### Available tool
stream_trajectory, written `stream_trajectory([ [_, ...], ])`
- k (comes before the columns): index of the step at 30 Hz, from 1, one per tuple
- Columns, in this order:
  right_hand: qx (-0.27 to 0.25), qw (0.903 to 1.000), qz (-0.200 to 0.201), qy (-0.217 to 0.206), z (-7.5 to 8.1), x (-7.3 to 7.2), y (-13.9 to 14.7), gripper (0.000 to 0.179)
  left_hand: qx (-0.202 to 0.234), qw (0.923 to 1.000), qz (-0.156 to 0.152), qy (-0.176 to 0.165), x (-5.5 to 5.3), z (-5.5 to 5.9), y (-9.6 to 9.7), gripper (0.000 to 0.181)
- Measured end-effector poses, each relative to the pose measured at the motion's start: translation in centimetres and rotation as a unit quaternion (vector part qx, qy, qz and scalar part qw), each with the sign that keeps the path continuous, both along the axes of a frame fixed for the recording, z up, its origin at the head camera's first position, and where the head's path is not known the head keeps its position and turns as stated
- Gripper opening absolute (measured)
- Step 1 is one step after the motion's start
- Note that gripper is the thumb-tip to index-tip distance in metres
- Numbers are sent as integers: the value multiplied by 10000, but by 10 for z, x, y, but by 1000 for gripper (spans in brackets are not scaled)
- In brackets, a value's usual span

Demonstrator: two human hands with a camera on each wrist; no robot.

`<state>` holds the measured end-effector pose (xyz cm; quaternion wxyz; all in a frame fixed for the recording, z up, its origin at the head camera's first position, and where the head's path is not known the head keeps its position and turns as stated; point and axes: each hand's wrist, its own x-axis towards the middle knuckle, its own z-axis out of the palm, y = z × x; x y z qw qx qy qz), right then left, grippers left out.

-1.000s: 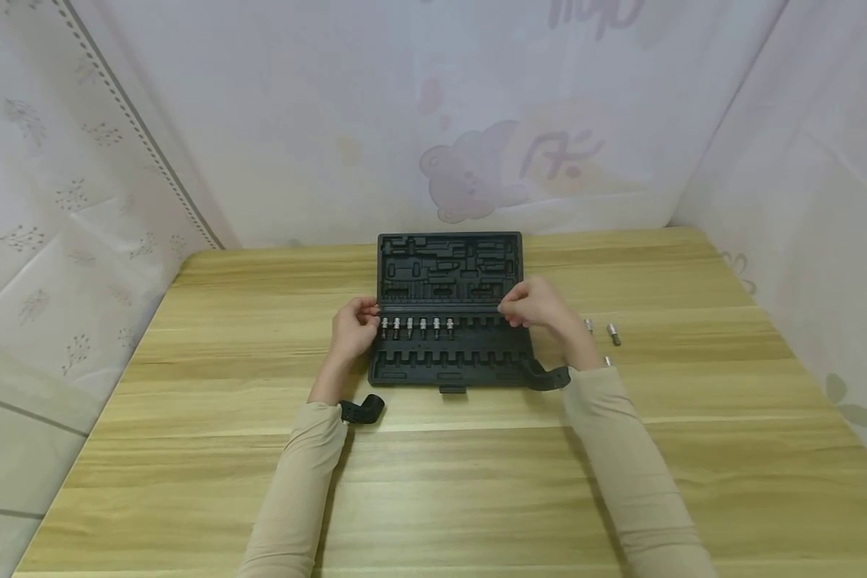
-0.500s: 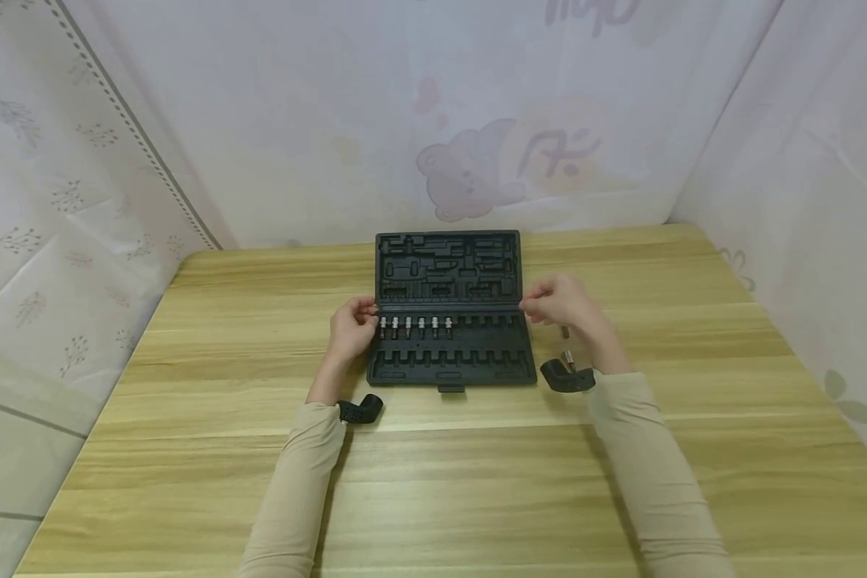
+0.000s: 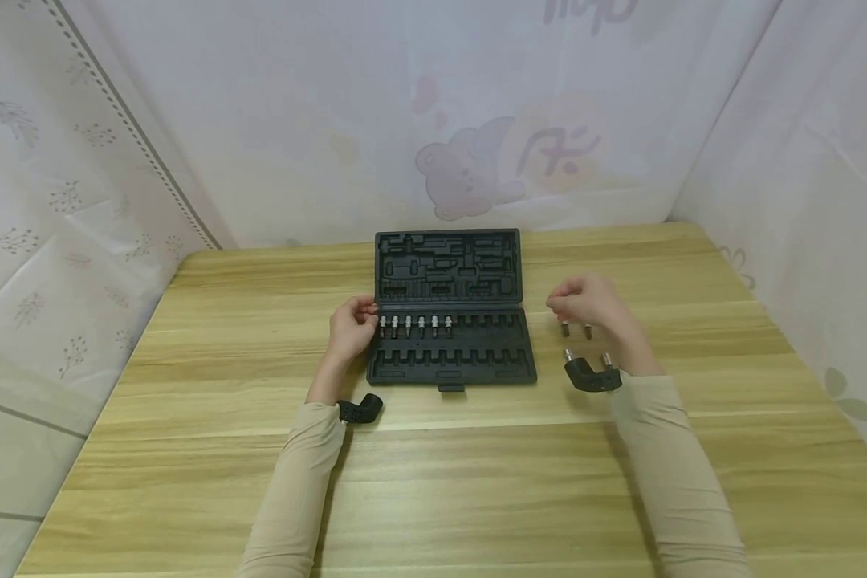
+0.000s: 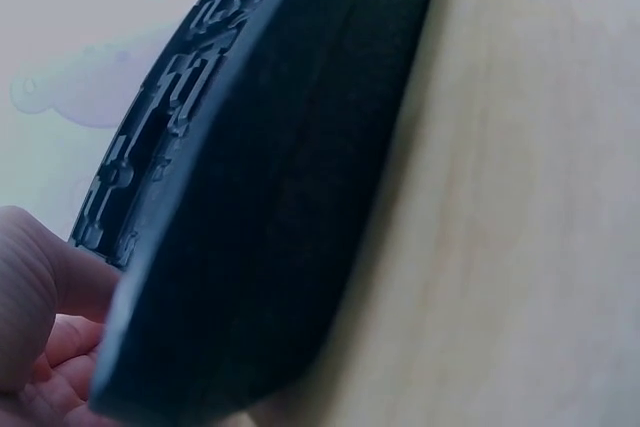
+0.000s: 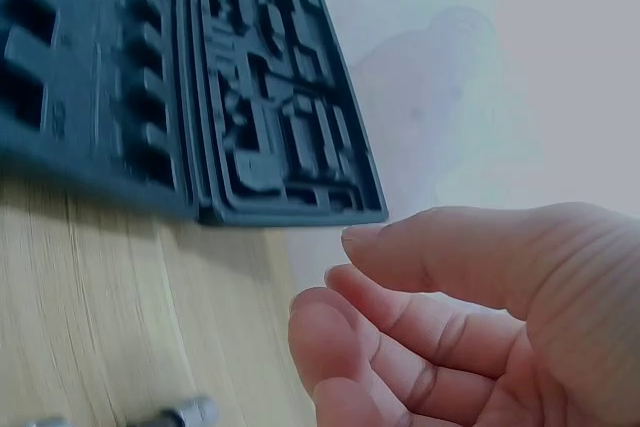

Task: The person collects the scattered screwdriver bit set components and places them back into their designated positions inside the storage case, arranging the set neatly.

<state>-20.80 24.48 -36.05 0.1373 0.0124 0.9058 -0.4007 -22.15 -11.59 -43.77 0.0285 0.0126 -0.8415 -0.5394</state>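
Observation:
A black plastic case (image 3: 451, 343) lies unfolded on the table, its lid (image 3: 448, 266) tilted back. Several silver-and-dark socket bits (image 3: 421, 323) stand in the left part of its upper slot row. My left hand (image 3: 352, 327) grips the case's left side; in the left wrist view the thumb (image 4: 75, 277) lies against the edge, and the remaining fingers are partly hidden. My right hand (image 3: 590, 305) hovers right of the case above loose socket bits (image 3: 588, 331). The right wrist view shows its fingers loosely bent, a gap below the thumb (image 5: 440, 247) and nothing held.
Each wrist carries a black camera mount (image 3: 361, 409); the right one partly covers the nearer loose bits. A wooden table (image 3: 448, 490) spreads around the case. Patterned fabric (image 3: 318, 120) hangs behind the table and along both sides.
My right hand has moved right, away from the case's slot row to over the loose bits. The left hand stays at the case's left side.

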Motion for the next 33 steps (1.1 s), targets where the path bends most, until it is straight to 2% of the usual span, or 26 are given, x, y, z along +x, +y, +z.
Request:
stream_trajectory([
  [6, 82, 9999, -18, 103, -2, 2, 16, 30, 10, 10000, 7, 25, 0, 0, 0, 32],
  [13, -45, 9996, -270, 29, -7, 7, 37, 33, 75, 10000, -13, -44, -1, 0, 0, 32],
  [19, 14, 9993, -357, 65, -12, 10, 51, 31, 85, 10000, -36, 24, -1, -1, -1, 32],
  [33, 107, 9966, -802, -151, -25, 14, 72, 33, 44, 9999, -128, 1, 0, -1, -2, 33],
])
